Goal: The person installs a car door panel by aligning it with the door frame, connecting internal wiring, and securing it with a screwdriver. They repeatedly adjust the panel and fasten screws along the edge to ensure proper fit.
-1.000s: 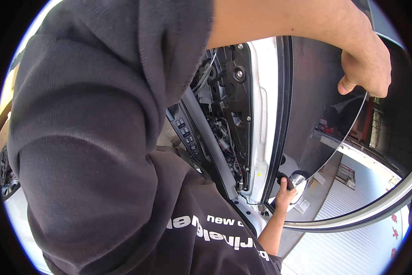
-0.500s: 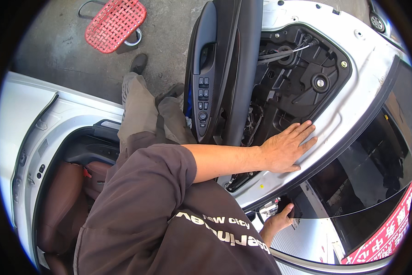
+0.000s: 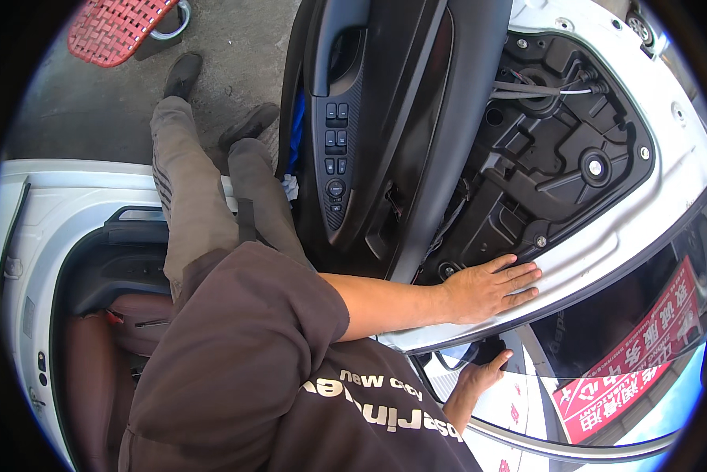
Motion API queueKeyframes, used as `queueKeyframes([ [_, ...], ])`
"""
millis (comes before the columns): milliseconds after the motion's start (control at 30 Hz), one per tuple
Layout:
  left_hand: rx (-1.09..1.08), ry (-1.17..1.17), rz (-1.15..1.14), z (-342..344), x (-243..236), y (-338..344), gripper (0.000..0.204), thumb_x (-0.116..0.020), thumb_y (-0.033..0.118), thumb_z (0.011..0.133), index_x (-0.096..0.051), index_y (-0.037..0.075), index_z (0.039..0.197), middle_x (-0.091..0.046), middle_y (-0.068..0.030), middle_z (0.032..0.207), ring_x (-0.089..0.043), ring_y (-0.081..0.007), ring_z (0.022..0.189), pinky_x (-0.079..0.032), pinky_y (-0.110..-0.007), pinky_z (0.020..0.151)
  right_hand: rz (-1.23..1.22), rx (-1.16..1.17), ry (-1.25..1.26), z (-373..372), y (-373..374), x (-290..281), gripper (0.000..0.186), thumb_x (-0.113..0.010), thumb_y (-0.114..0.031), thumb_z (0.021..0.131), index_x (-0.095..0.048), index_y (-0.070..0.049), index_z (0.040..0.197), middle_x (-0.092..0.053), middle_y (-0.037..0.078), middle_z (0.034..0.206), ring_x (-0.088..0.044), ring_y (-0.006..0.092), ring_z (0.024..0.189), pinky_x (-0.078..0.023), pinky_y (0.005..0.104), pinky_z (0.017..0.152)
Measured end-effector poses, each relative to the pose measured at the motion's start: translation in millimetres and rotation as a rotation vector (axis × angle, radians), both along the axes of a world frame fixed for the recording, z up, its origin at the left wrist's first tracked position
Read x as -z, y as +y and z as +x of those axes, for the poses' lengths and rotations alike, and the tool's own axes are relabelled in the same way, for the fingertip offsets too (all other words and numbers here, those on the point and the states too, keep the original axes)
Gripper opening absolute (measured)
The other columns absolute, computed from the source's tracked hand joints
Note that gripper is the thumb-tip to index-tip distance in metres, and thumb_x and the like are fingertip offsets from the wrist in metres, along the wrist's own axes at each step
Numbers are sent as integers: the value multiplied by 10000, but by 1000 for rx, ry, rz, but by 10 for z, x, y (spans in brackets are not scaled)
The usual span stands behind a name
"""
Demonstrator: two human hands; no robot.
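Note:
My left hand (image 3: 491, 291) lies open, palm down and fingers spread, on the white metal door frame (image 3: 585, 263) beside the black inner door panel (image 3: 518, 169). Its forearm crosses the near end of the black door trim panel (image 3: 385, 118). The trim stands apart from the frame, with cables (image 3: 526, 90) across the gap. Window switches (image 3: 335, 138) show on its face. My right hand (image 3: 478, 379) is low beside the window glass (image 3: 479, 409), near a small dark shape (image 3: 491, 348) that I cannot make out. Its thumb shows; the other fingers are mostly hidden.
At left is the white car body (image 3: 86, 185) with a brown seat (image 3: 97, 385) inside. My legs (image 3: 184, 181) stand between body and door. A red woven stool (image 3: 113, 31) is on the concrete floor (image 3: 235, 47). A red sign (image 3: 629, 377) reflects in the glass.
The view has shifted, and the stool sits farther left. My left hand has slid a little nearer me along the frame, and a bolt shows beyond its fingers. The right hand stays low.

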State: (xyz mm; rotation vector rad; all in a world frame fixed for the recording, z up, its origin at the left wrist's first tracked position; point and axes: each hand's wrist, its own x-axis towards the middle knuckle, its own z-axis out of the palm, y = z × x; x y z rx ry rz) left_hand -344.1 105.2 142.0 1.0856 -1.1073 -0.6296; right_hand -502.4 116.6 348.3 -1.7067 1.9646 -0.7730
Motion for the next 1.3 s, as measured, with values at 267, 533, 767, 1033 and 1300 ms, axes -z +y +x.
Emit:
queueKeyframes([
  [267, 51, -179, 48, 278, -4, 119, 749, -529, 254, 1011, -174, 109, 1655, -150, -160, 1718, -140, -297, 1596, -171, -564, 1263, -62, -67, 197, 172, 74, 140, 557, -703, -399, 994, -606, 66, 1284, -676, 142, 1202, -635, 234, 1076, -505, 365, 968],
  [533, -458, 26, -639, 1546, -1527, -583, 412, -709, 334, 908, -723, 32, 1188, -611, -176, 1394, -459, -315, 1414, -349, -488, 1188, -245, -84, 310, 280, 138, 292, 276, -707, -187, 989, -714, 81, 1056, -738, 93, 915, -660, 162, 770, -535, 314, 709],
  [767, -340, -588, -584, 2258, -2313, -1521, 474, -548, 535, 982, -803, 202, 761, -739, 35, 831, -605, -182, 1048, -347, -396, 1132, -234, -121, 374, 273, 148, 261, 312, -723, -239, 977, -718, 71, 944, -737, 105, 822, -651, 164, 718, -523, 310, 684],
  [1033, -509, -383, -827, 2104, -2187, -1851, 474, -622, 394, 914, -671, 215, 478, -621, 61, 525, -577, -147, 662, -427, -326, 856, -196, -154, 361, 199, 119, 290, 236, -741, -191, 959, -673, 16, 870, -657, 27, 745, -572, 118, 690, -469, 286, 650],
  [1300, -442, -425, -782, 2028, -2101, -1845, 396, -577, 356, 947, -750, 246, 608, -709, 94, 674, -620, -100, 781, -414, -324, 896, -181, -211, 400, 26, 79, 380, 196, -709, -172, 977, -665, 18, 988, -673, 35, 887, -581, 129, 804, -474, 282, 718],
])
